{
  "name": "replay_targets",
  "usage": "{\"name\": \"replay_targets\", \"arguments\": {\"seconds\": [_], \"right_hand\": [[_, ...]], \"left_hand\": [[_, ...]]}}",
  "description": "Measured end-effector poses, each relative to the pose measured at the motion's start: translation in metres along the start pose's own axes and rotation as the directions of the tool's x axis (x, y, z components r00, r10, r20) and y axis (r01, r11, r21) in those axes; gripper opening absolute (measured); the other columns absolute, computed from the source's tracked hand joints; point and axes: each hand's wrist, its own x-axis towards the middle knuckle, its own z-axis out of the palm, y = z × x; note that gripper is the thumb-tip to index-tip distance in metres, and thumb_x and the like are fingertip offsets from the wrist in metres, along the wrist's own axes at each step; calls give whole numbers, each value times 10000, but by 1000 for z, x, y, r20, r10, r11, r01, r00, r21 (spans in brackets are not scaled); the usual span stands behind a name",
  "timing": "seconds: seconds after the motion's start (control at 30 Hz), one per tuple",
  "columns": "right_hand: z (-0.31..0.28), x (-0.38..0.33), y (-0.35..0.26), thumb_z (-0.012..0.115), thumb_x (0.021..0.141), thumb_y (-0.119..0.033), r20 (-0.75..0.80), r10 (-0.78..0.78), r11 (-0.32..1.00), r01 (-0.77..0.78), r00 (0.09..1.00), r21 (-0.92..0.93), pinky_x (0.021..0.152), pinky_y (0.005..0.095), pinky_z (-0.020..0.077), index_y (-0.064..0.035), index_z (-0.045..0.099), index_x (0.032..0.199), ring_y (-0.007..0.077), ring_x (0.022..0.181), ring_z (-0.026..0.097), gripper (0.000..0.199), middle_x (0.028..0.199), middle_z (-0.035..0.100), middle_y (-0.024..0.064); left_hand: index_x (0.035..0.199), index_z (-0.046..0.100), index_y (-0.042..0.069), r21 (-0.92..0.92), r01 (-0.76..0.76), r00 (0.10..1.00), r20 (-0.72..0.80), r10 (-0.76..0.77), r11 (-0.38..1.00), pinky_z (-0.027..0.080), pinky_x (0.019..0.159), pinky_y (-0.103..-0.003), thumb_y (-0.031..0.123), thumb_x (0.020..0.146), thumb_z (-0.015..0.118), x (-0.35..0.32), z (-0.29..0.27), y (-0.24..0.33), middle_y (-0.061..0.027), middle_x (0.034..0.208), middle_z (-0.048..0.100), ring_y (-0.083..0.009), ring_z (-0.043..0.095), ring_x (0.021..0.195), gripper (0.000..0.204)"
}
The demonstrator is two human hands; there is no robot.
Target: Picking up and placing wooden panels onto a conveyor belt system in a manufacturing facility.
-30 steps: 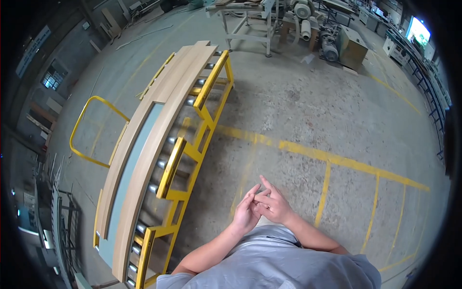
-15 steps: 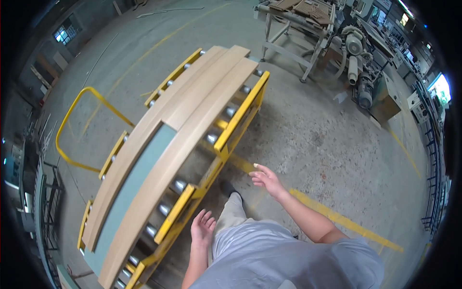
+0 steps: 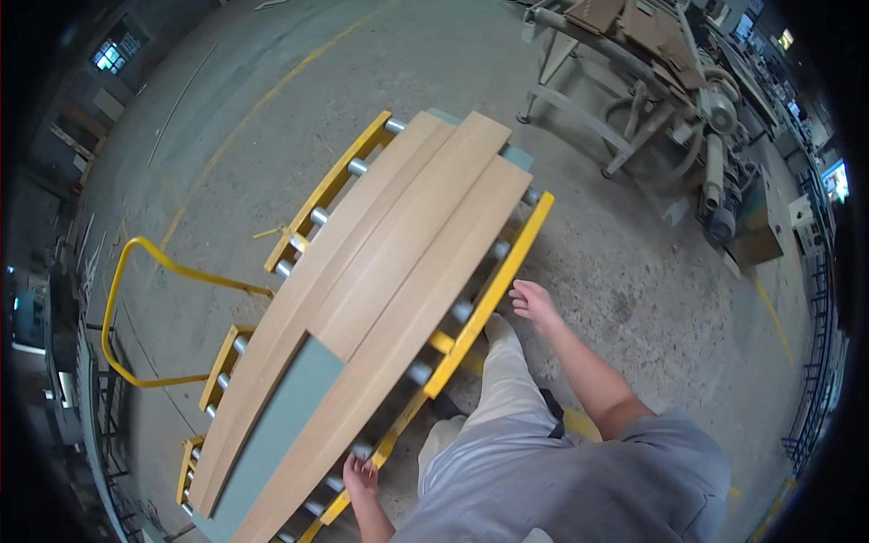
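Several long wood-coloured boards (image 3: pixel 398 244) lie side by side on a green-grey sheet (image 3: pixel 294 412), which rests on a yellow roller cart (image 3: pixel 493 299). The middle board is shorter, so a strip of the sheet shows between the two outer ones. My left hand (image 3: pixel 360 475) is beside the near board's edge, over the rollers, with its fingers loosely bent and nothing in them. I cannot tell whether it touches the cart. Just right of the cart's yellow side rail hangs my right hand (image 3: pixel 536 303), fingers slightly curled and holding nothing.
A yellow tubular handle (image 3: pixel 122 271) stands out on the cart's left side. At the far right is a metal-framed bench (image 3: pixel 579 104) with brown pieces on it, next to a machine with motors (image 3: pixel 721 109). Yellow lines (image 3: pixel 299 68) cross the concrete floor.
I have moved forward along the cart, toward its far end. My right hand's fingers have curled in more, and my left hand has come over the cart's edge. The boards look unshifted.
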Motion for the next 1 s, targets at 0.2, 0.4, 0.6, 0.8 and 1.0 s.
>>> {"name": "replay_targets", "arguments": {"seconds": [0.2,0.4,0.6,0.8,1.0], "right_hand": [[-22,255,-136,619,837,-321,-62,-482,701,343,874,-625,707,319,471,5,629,952,210,804,605,346,857,646,131],[-21,446,-238,585,833,-408,-42,-699,417,359,714,-835,917,392,420,18,597,1092,366,1050,544,499,1074,595,238],[-6,514,-294,459,886,-500,63,-531,445,342,845,-828,918,374,409,27,575,1133,337,1104,530,593,1139,574,245],[21,539,-300,397,899,-561,101,-180,474,176,978,-863,888,358,418,19,588,1131,286,1035,575,653,1101,609,206],[15,506,-331,427,890,-569,95,-304,386,214,948,-898,829,342,440,30,613,1095,229,932,596,659,1007,644,182]], "left_hand": [[1087,497,149,-151,0,999,-45,-7,989,377,725,-342,365,888,476,32,164,38,-16,901,551,-146,476,680,295],[1322,338,-40,667,-243,829,-234,508,704,323,1001,-402,422,823,589,151,244,100,-173,1317,439,-280,444,1187,725],[1334,319,-81,666,-96,816,-373,442,740,340,1000,-375,454,826,590,200,315,124,-227,1360,385,-307,416,1223,786],[1190,548,18,452,-248,859,-306,410,857,464,804,-345,503,866,495,231,279,136,-116,1094,598,-233,581,952,586],[1346,408,32,309,-130,923,-308,228,942,263,1049,-382,538,866,480,205,307,136,-151,1383,398,-272,368,1268,701]]}}
